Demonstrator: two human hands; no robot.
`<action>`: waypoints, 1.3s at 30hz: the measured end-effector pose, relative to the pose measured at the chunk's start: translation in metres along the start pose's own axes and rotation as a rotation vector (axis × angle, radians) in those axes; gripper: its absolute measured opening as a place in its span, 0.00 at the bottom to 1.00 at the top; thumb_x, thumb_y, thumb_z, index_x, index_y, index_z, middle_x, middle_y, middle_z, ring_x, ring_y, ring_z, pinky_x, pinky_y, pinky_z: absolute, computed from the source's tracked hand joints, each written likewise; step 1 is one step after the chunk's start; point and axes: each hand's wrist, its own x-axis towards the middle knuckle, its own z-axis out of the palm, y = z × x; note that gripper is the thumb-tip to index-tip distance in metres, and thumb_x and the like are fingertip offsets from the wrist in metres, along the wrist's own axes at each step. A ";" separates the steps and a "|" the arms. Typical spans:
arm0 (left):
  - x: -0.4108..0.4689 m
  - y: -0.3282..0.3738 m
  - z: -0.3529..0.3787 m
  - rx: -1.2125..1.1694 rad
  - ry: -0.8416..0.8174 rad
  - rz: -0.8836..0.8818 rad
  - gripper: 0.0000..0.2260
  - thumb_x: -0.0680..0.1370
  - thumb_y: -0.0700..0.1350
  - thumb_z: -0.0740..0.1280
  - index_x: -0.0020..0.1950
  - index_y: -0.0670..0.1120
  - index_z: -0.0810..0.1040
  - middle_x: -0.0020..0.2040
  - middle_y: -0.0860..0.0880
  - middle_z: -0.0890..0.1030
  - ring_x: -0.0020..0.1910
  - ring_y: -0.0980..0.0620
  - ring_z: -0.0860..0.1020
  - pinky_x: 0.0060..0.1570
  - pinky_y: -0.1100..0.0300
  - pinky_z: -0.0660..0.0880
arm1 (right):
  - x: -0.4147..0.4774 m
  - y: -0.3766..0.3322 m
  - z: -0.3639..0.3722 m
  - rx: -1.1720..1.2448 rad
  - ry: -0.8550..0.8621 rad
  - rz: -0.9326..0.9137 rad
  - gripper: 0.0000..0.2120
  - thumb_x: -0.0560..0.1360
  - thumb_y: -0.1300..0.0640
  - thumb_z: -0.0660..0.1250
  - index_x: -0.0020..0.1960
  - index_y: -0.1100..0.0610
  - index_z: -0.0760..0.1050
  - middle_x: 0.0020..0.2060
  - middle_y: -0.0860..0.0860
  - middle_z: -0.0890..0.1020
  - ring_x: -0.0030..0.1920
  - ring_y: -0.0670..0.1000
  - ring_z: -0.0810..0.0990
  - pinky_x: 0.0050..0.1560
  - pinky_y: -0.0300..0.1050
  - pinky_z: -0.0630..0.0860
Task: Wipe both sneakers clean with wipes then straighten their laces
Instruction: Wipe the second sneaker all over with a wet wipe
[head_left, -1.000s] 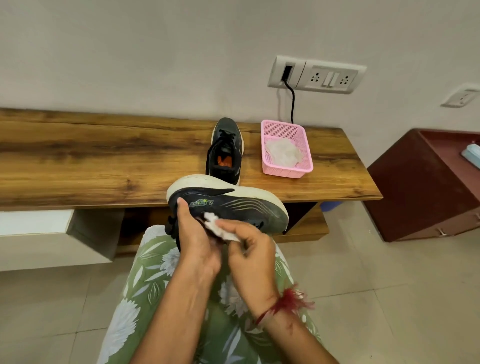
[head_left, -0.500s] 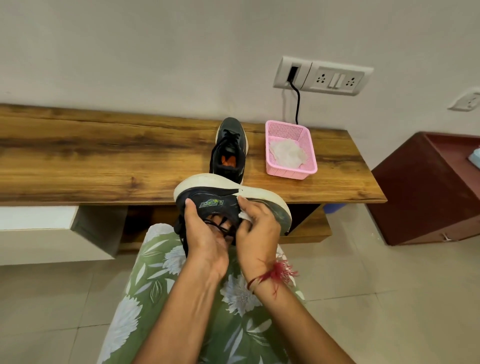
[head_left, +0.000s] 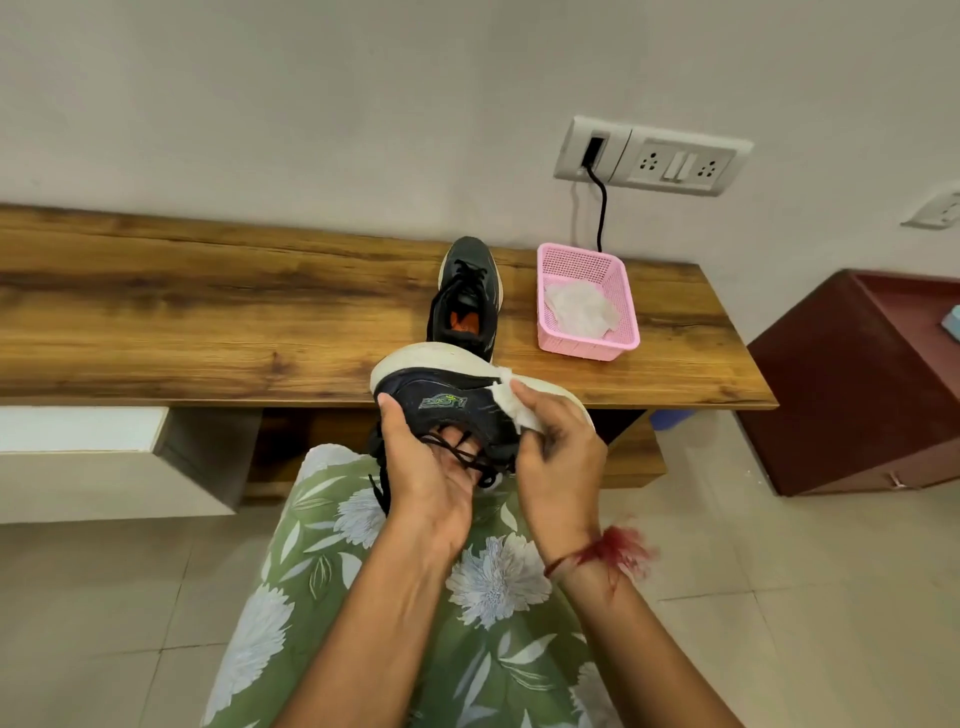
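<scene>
The left hand (head_left: 431, 470) is gripping a black mesh sneaker with a thick white sole (head_left: 452, 402) above the person's lap. Its thumb is pressing on the side of the shoe and its fingers (head_left: 454, 441) are curling into the opening, among the loose black laces (head_left: 462, 457). The sneaker is lying on its side, sole turned toward the wooden tabletop (head_left: 208, 322). The right hand (head_left: 561, 457) is pinching a crumpled white wipe (head_left: 511, 408) in its curled fingers and pressing it to the shoe where the upper meets the sole. The second black sneaker (head_left: 465, 296) is standing upright on the tabletop, toe toward the wall. Just to its right, a pink plastic mesh basket (head_left: 587, 351) is holding more white wipes (head_left: 579, 312).
</scene>
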 end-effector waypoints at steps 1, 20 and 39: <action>0.001 0.000 -0.001 -0.015 -0.019 0.011 0.35 0.79 0.66 0.46 0.68 0.41 0.72 0.45 0.39 0.84 0.36 0.52 0.82 0.39 0.62 0.78 | 0.002 0.000 0.005 -0.049 -0.007 0.022 0.25 0.66 0.76 0.61 0.55 0.55 0.81 0.47 0.51 0.82 0.49 0.50 0.80 0.54 0.51 0.77; 0.009 0.001 -0.007 -0.137 0.115 -0.066 0.23 0.80 0.58 0.56 0.66 0.44 0.73 0.50 0.44 0.81 0.50 0.48 0.80 0.48 0.52 0.76 | 0.024 0.073 -0.013 -0.087 0.116 0.425 0.15 0.73 0.70 0.64 0.56 0.58 0.80 0.55 0.53 0.79 0.54 0.53 0.78 0.52 0.37 0.73; 0.004 -0.001 -0.002 -0.064 0.062 -0.008 0.21 0.80 0.55 0.56 0.65 0.42 0.74 0.42 0.46 0.81 0.45 0.48 0.80 0.51 0.51 0.76 | -0.001 0.033 -0.010 0.047 0.071 0.041 0.24 0.68 0.75 0.62 0.54 0.53 0.80 0.50 0.45 0.80 0.52 0.48 0.79 0.52 0.34 0.75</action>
